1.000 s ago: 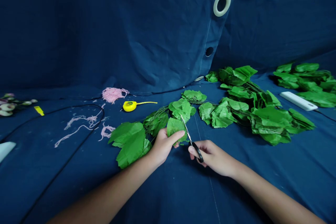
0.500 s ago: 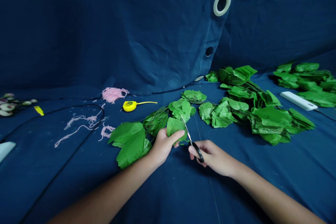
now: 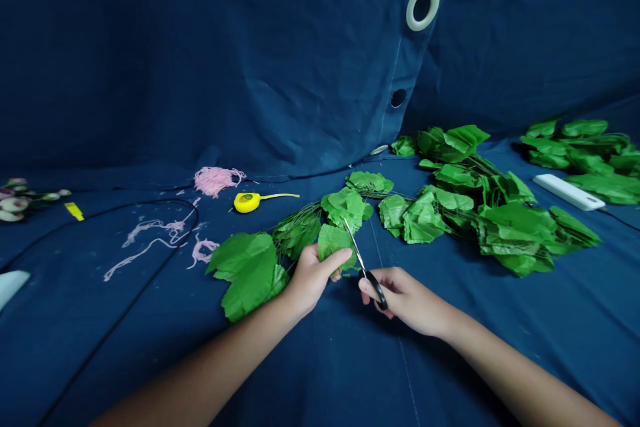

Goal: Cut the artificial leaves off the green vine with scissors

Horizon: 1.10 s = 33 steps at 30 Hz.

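My left hand [image 3: 313,278] grips a spray of green artificial leaves [image 3: 250,277] near its wire stems, with a leaf [image 3: 335,243] rising behind the thumb. My right hand [image 3: 405,300] holds black-handled scissors [image 3: 373,287]. Their narrow steel blades [image 3: 354,243] point up and to the left, with the tips against the leaf by my left thumb. The hands sit close together, and the scissors' pivot lies just beside my left thumb. Part of the stem is hidden by my left hand.
More artificial leaves [image 3: 515,233] are heaped to the right, near a white power strip [image 3: 567,192]. On the blue cloth [image 3: 125,347] lie a yellow tape measure [image 3: 247,202], pink yarn [image 3: 217,180], a black cable [image 3: 195,220] and artificial flowers [image 3: 15,200]. A grommet [image 3: 423,7] marks the backdrop.
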Each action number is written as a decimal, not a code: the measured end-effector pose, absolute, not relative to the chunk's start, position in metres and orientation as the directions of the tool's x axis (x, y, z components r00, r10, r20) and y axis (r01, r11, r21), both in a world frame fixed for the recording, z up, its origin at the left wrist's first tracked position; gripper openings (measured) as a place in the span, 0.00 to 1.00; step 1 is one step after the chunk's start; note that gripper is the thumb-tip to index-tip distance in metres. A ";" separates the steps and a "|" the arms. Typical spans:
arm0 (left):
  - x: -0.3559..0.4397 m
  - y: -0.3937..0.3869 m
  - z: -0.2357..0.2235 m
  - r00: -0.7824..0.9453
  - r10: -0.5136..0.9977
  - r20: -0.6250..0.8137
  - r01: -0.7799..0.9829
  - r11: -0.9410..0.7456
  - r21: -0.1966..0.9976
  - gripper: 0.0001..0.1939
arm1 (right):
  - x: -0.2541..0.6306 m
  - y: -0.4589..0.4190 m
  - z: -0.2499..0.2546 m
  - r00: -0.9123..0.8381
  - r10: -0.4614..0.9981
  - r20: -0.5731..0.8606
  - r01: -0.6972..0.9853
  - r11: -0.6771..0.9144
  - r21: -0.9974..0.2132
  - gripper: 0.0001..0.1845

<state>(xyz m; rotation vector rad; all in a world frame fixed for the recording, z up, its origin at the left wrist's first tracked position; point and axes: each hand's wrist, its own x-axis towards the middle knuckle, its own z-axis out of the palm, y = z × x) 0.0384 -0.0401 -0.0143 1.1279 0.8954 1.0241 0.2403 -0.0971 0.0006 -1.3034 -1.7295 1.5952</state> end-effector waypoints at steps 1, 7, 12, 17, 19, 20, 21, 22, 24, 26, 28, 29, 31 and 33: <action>0.038 -0.040 -0.014 0.291 0.955 -0.056 -0.182 0.112 0.977 0.17 | 0.240 -0.097 0.001 -0.453 0.851 -0.267 0.333 -0.117 -0.936 0.31; 0.038 -0.040 -0.014 0.293 0.954 -0.057 -0.177 0.113 0.978 0.17 | 0.241 -0.098 0.001 -0.451 0.851 -0.269 0.333 -0.119 -0.935 0.31; 0.038 -0.040 -0.015 0.294 0.954 -0.054 -0.182 0.111 0.977 0.17 | 0.241 -0.098 0.001 -0.452 0.851 -0.267 0.326 -0.121 -0.938 0.31; 0.039 -0.041 -0.015 0.290 0.955 -0.060 -0.182 0.116 0.976 0.17 | 0.240 -0.098 0.002 -0.453 0.851 -0.266 0.325 -0.120 -0.938 0.31; 0.039 -0.041 -0.015 0.289 0.955 -0.062 -0.183 0.119 0.976 0.17 | 0.240 -0.098 0.002 -0.453 0.850 -0.269 0.323 -0.125 -0.938 0.31; 0.039 -0.040 -0.015 0.290 0.955 -0.061 -0.183 0.118 0.976 0.17 | 0.240 -0.098 0.002 -0.452 0.850 -0.270 0.322 -0.127 -0.938 0.31; 0.039 -0.040 -0.015 0.292 0.955 -0.060 -0.181 0.117 0.977 0.17 | 0.240 -0.098 0.002 -0.450 0.851 -0.270 0.322 -0.127 -0.938 0.31; 0.038 -0.040 -0.015 0.294 0.954 -0.060 -0.179 0.116 0.977 0.17 | 0.240 -0.098 0.002 -0.450 0.851 -0.269 0.322 -0.126 -0.938 0.31; 0.038 -0.040 -0.016 0.298 0.953 -0.057 -0.176 0.113 0.978 0.17 | 0.240 -0.098 0.001 -0.450 0.853 -0.264 0.321 -0.121 -0.939 0.31; 0.038 -0.040 -0.017 0.300 0.952 -0.054 -0.174 0.110 0.979 0.17 | 0.240 -0.098 0.001 -0.452 0.854 -0.257 0.317 -0.116 -0.941 0.30; 0.038 -0.040 -0.017 0.298 0.953 -0.052 -0.172 0.108 0.979 0.17 | 0.240 -0.098 0.001 -0.456 0.853 -0.255 0.314 -0.114 -0.942 0.30; 0.038 -0.040 -0.017 0.297 0.953 -0.053 -0.172 0.108 0.979 0.17 | 0.240 -0.098 0.001 -0.457 0.852 -0.254 0.313 -0.113 -0.943 0.30; 0.038 -0.040 -0.017 0.298 0.953 -0.052 -0.173 0.107 0.979 0.16 | 0.240 -0.098 0.002 -0.459 0.852 -0.252 0.312 -0.111 -0.944 0.30; 0.038 -0.040 -0.017 0.302 0.952 -0.049 -0.177 0.106 0.979 0.16 | 0.240 -0.098 0.002 -0.459 0.852 -0.251 0.313 -0.110 -0.943 0.30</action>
